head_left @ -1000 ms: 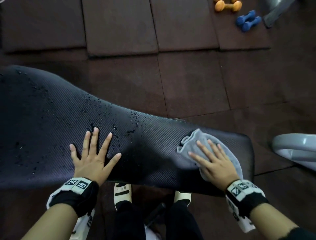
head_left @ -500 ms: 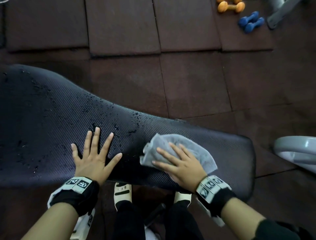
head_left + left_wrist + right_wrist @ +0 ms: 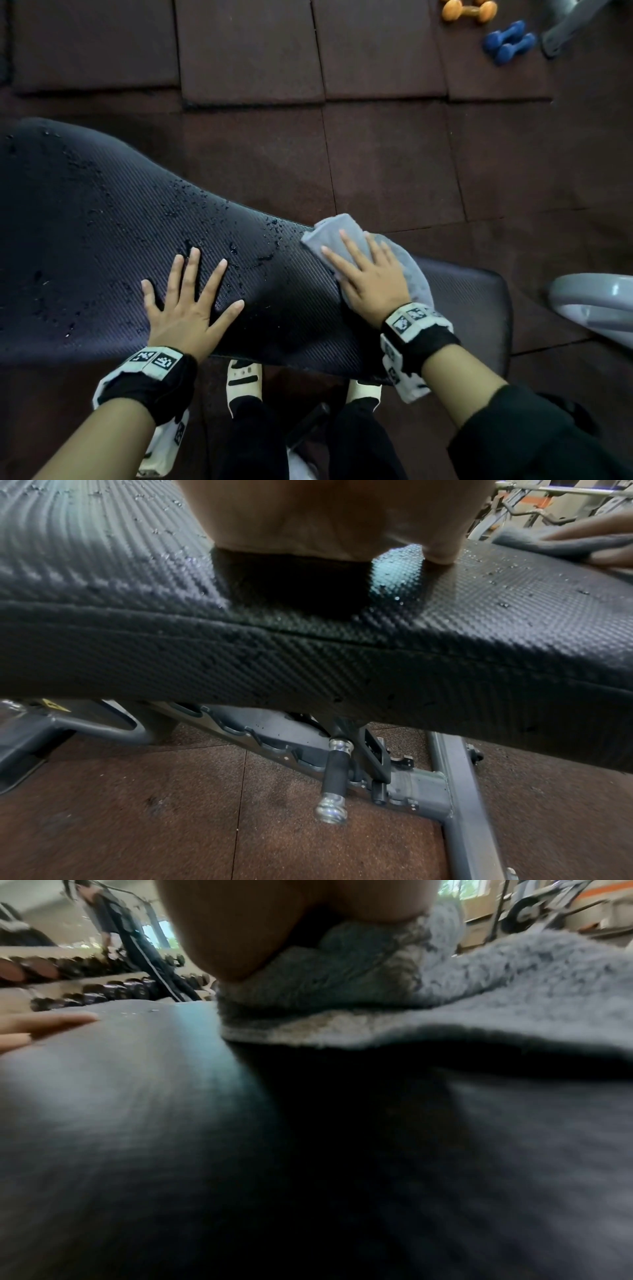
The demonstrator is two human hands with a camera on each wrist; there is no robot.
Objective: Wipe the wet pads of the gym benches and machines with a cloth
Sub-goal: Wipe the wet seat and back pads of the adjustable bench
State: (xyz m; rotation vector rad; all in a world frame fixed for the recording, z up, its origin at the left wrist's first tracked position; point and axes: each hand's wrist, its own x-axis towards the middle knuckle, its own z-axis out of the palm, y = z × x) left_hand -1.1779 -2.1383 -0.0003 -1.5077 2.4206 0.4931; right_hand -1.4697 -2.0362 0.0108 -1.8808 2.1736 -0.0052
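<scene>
A black textured bench pad (image 3: 85,219) runs across the head view, with water drops scattered over its left and middle. My left hand (image 3: 186,301) lies flat on it, fingers spread. My right hand (image 3: 368,274) presses a grey-blue cloth (image 3: 337,228) flat against the pad near its far edge, fingers straight on top. The left wrist view shows the pad's front edge (image 3: 308,653), my palm (image 3: 325,518) on it and the cloth (image 3: 555,543) at far right. In the right wrist view the cloth (image 3: 479,988) is bunched under my palm (image 3: 240,934).
Brown rubber floor tiles (image 3: 394,164) lie beyond the bench. An orange dumbbell (image 3: 467,12) and blue dumbbells (image 3: 510,42) sit at the back right. A grey machine part (image 3: 596,301) stands to the right. My feet (image 3: 243,380) are under the pad, by the grey bench frame (image 3: 455,791).
My right hand has swept the cloth from the pad's right end leftward and then up toward the far edge. The left hand has stayed flat in place.
</scene>
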